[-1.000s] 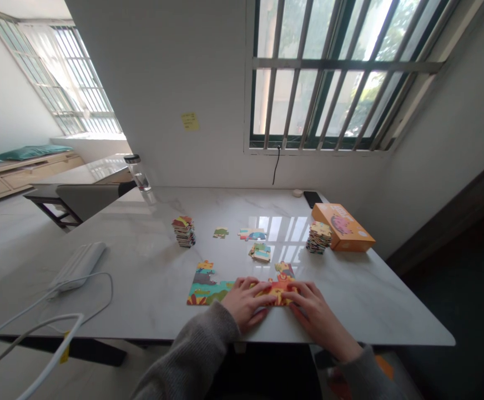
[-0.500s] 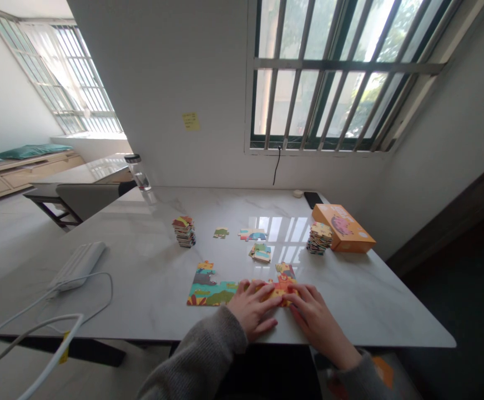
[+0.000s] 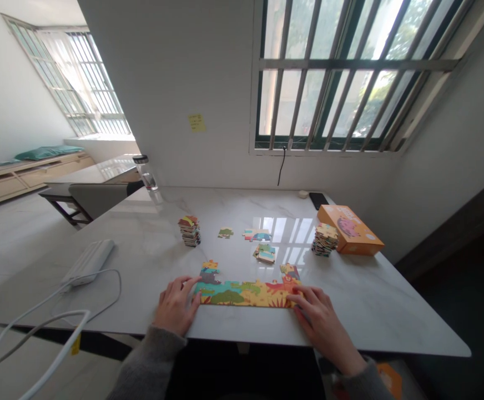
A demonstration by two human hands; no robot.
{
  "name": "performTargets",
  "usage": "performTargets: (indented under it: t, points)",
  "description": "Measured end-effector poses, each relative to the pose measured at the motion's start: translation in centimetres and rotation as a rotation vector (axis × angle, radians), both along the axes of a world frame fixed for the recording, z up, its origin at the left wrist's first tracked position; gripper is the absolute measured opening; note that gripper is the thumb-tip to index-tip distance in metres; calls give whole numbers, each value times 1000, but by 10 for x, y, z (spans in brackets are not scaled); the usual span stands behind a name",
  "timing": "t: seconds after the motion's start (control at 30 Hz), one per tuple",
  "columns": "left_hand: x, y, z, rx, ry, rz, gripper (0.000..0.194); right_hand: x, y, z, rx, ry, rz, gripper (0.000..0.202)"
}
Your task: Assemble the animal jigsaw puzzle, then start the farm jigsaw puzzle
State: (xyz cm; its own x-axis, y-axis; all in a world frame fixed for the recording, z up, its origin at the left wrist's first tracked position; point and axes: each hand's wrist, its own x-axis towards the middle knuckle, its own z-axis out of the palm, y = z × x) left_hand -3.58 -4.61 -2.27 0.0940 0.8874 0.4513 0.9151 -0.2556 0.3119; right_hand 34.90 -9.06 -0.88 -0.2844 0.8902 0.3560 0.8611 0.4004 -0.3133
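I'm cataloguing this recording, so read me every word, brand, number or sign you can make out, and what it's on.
Nothing can be read for certain.
Yellow note on the wall: lines of writing, too small to read.
Orange box: pale lettering on top, too blurred to read.
Yellow tag at lower left: no legible marking.

The marbled table (image 3: 383, 303) carries puzzle pieces (image 3: 237, 294) and a box (image 3: 352, 232).

Partly joined jigsaw puzzle (image 3: 242, 293) on marbled white table (image 3: 383, 305), left hand (image 3: 177, 304) touching its left end, right hand (image 3: 316, 312) on its right end, small piece pile (image 3: 265, 253) beyond it, orange box (image 3: 352, 230) beyond its right end
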Motion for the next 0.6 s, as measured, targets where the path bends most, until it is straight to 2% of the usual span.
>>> performTargets:
  t: [0.07,0.23,0.4,0.6]
  points:
    - [-5,-2,-1,-17,-35,-29,30,-1,0,1,4,-2,-7,27]
    - [-1,-6,-1,-37,-119,-160,28,-2,-2,2,-19,-1,-1,27]
    - [-5,-12,-6,-27,-118,-166,28,-6,-7,4,-26,0,2,31]
    - [-13,-13,-16,-44,-28,-136,24,-16,-12,1,-23,-34,-24,34]
